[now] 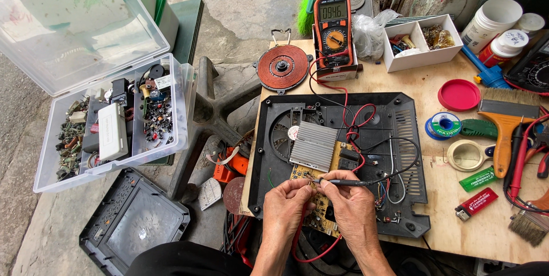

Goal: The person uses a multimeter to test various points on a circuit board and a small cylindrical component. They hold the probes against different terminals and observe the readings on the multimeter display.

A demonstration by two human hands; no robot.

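Near the front edge of the plywood worktable [434, 236], both my hands meet over the opened black plastic appliance base [337, 162]. Head view only.

My right hand [355, 202] pinches a slim black test probe [343, 182] between thumb and fingertips, fingers clamped on its shaft, tip pointing left onto the yellow circuit board [317, 187]. My left hand [286, 202] sits just beside it, fingers curled together at the probe tip; a red lead [303, 242] runs out below this hand, but whether the fingers grip a second probe I cannot tell. Knuckles of both hands nearly touch.

Board lies in the near middle of the base, with a ribbed silver heat sink [312, 146] just beyond it and a round fan opening to its left. Red and black wires loop across the base toward an orange digital multimeter [333, 33] standing upright at the far edge, display lit. Left of the meter, a flat copper-coloured coil disc [282, 67].

Right side of table: red round lid [459, 94], spool of solder [445, 124], orange-handled paintbrush [504, 127], white divided tray [422, 44].

Far left, off the table: clear plastic box of small parts [108, 122], lid raised.
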